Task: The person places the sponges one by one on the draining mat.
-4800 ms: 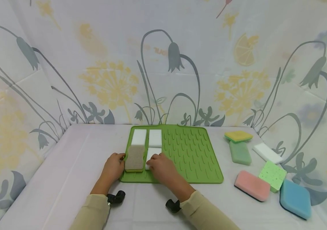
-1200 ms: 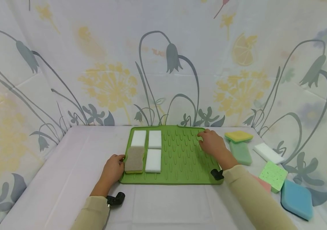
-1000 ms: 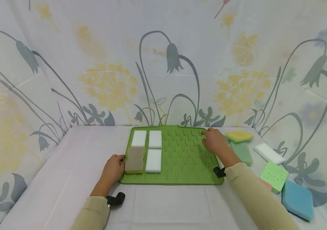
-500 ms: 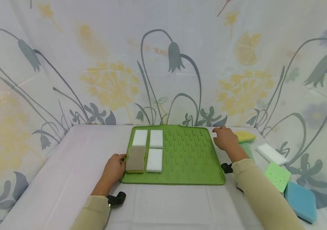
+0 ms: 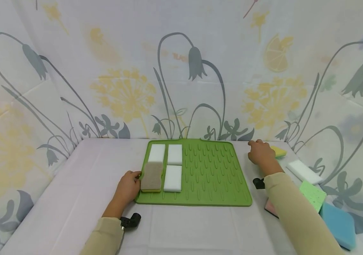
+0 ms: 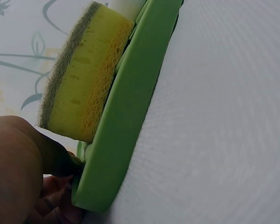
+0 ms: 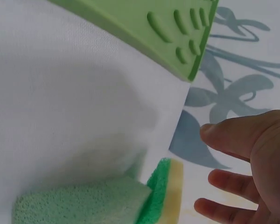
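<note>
My left hand (image 5: 127, 187) pinches the left edge of a ribbed green mat (image 5: 214, 173), its thumb over the rim in the left wrist view. Beside that thumb a scouring sponge (image 6: 79, 79) lies on the mat, its grey-brown scrub side up over a yellow body. Three white sponges (image 5: 173, 178) share the mat's left half, partly lined up with it. Off the mat's right edge, my right hand (image 5: 261, 154) hangs with fingers spread and nothing held. Close by it are a pale green sponge (image 7: 84, 203) and a yellow-and-green scouring sponge (image 7: 170, 193).
Further right lie a white sponge (image 5: 303, 171), a speckled light green sponge (image 5: 312, 194) and a blue sponge (image 5: 339, 225). A pink sponge (image 5: 271, 207) is mostly hidden under the right sleeve. Flower-printed cloth (image 5: 130, 99) rises behind the table.
My right hand has let go of the lower white sponge, crossed the mat to the right and passed its edge toward the loose sponges. The left hand stays at the mat's left edge.
</note>
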{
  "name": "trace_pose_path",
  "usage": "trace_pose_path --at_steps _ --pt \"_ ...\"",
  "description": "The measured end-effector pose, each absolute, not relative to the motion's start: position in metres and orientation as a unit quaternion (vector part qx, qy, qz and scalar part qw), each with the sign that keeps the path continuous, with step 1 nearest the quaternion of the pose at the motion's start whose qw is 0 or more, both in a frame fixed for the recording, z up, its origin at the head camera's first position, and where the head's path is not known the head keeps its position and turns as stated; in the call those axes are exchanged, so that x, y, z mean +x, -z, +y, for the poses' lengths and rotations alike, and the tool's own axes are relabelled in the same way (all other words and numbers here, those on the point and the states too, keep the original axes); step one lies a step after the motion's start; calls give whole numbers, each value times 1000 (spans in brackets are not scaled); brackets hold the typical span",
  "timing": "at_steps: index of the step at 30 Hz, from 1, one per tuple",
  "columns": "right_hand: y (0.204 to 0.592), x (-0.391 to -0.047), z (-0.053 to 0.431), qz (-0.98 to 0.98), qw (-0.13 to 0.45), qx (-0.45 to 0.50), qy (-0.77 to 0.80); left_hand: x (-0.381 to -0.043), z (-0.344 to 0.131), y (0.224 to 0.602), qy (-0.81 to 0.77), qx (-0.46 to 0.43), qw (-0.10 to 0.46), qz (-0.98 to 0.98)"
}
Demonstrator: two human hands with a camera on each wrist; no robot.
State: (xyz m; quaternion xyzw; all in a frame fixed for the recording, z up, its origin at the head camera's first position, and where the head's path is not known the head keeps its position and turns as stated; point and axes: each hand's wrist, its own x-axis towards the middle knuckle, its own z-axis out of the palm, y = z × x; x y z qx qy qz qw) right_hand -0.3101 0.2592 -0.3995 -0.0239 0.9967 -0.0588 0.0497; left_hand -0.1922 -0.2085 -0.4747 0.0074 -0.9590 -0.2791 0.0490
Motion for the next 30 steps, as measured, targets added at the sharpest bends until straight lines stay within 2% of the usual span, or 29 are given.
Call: trace_pose_path --at_steps 15,24,30 --pt "401 -309 268 996 71 -2 50 -191 -209 473 284 2 61 -957" --pt "408 -317 270 993 114 -3 25 -191 -208 472 285 0 64 -956" --pt "414 -319 270 993 116 6 29 -191 -209 473 285 -2 69 -956"
